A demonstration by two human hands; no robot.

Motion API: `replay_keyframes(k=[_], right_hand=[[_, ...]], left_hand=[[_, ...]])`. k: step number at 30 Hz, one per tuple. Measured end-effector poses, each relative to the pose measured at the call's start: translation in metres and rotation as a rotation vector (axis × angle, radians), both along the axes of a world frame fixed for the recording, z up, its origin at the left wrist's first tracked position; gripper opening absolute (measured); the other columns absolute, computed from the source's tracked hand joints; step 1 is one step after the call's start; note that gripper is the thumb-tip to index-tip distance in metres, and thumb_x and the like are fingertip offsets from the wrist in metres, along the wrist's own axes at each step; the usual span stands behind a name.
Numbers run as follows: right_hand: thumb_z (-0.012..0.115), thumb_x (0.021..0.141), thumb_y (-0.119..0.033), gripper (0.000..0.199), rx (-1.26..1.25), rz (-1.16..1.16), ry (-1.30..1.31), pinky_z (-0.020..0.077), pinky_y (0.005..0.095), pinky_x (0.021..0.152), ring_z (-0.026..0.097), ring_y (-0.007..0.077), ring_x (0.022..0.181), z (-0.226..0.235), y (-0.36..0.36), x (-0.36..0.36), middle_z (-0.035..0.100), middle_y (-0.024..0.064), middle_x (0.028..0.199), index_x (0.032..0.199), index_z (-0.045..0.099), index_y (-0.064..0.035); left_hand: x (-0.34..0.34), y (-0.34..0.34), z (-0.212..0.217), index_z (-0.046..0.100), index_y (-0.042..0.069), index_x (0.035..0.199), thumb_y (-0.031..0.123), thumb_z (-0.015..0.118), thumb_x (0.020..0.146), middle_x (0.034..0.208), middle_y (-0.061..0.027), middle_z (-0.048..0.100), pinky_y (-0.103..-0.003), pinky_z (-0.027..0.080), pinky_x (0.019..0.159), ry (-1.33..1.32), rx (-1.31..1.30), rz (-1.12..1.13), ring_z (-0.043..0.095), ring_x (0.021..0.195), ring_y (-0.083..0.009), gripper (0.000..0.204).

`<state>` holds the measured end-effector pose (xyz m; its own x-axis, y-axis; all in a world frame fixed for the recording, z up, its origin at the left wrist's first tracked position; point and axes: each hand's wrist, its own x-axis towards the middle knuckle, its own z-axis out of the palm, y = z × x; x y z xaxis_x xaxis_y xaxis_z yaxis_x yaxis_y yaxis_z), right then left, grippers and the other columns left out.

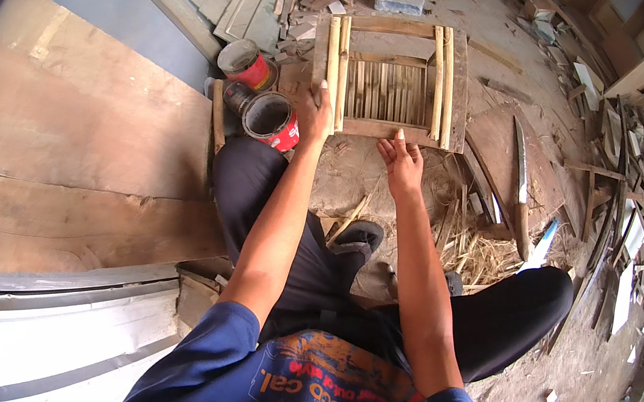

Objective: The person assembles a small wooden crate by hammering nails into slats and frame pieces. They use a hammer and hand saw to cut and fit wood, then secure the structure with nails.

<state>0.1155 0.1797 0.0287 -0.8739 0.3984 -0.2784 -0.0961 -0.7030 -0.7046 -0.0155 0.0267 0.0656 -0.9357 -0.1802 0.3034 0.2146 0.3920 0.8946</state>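
Observation:
A small wooden frame (385,129) with a row of thin slats (387,91) in its middle is held out in front of me. Pairs of pale round sticks (442,86) run along its left and right sides. My left hand (316,114) is closed on the near left corner, its thumb over the wood beside the sticks. At the near edge, my right hand (403,163) pinches the frame, thumb on top and fingers below. The underside of the frame is hidden.
Red paint cans (271,121) stand to the left, beside a large plywood panel (88,110). On the right lie a long knife (522,159) with a wooden handle, a heap of shavings (479,252) and piled scrap wood (615,193). Two pale blocks (400,3) sit beyond the frame.

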Motion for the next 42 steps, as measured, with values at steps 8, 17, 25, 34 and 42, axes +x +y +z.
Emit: replay_keyframes(k=[8, 17, 25, 34, 42], right_hand=[[0.063, 0.098, -0.039, 0.071, -0.199, -0.107, 0.062, 0.0481, 0.0454, 0.108, 0.05, 0.0371, 0.127, -0.01, -0.019, -0.006, 0.044, 0.0238, 0.126, 0.134, 0.03, 0.0119], [0.062, 0.097, -0.046, 0.056, -0.177, -0.175, 0.059, 0.0517, 0.0438, 0.102, 0.063, 0.0276, 0.106, 0.0, -0.034, -0.008, 0.06, 0.018, 0.108, 0.114, 0.05, 0.0063], [0.068, 0.095, -0.037, 0.039, -0.185, -0.166, 0.091, 0.0583, 0.0401, 0.091, 0.066, 0.0198, 0.087, -0.012, -0.027, -0.007, 0.059, 0.0087, 0.092, 0.097, 0.054, -0.0007], [0.077, 0.088, -0.028, 0.036, 0.111, 0.119, -0.125, 0.0595, 0.0341, 0.083, 0.069, 0.0197, 0.093, 0.006, 0.008, 0.034, 0.069, 0.0137, 0.102, 0.104, 0.062, 0.0019], [0.062, 0.097, -0.016, 0.022, 0.462, -0.221, -0.448, 0.0564, 0.031, 0.069, 0.065, 0.0166, 0.074, -0.021, 0.144, 0.081, 0.069, 0.011, 0.091, 0.109, 0.064, 0.0016]], left_hand=[[0.014, -0.002, -0.002, 0.062, -0.005, 0.116, 0.051, 0.05, 0.099, 0.112, -0.0283, 0.067, -0.044, 0.048, 0.092, -0.122, -0.012, 0.047, 0.064, 0.108, -0.0412, 0.06], [0.017, -0.006, -0.004, 0.063, -0.005, 0.12, 0.062, 0.043, 0.097, 0.115, -0.0295, 0.066, -0.045, 0.046, 0.096, -0.187, -0.035, 0.023, 0.061, 0.115, -0.0426, 0.074], [0.018, -0.001, -0.005, 0.062, -0.003, 0.12, 0.062, 0.042, 0.098, 0.113, -0.0278, 0.067, -0.045, 0.045, 0.096, -0.183, -0.038, 0.056, 0.061, 0.113, -0.0427, 0.072], [0.016, -0.009, -0.012, 0.06, -0.007, 0.119, 0.06, 0.045, 0.097, 0.113, -0.028, 0.066, -0.044, 0.044, 0.096, -0.213, -0.037, 0.015, 0.061, 0.113, -0.0403, 0.072], [0.025, -0.019, -0.025, 0.059, -0.008, 0.116, 0.055, 0.041, 0.101, 0.121, -0.03, 0.061, -0.044, 0.042, 0.099, -0.144, -0.002, 0.006, 0.058, 0.115, -0.0408, 0.067]])
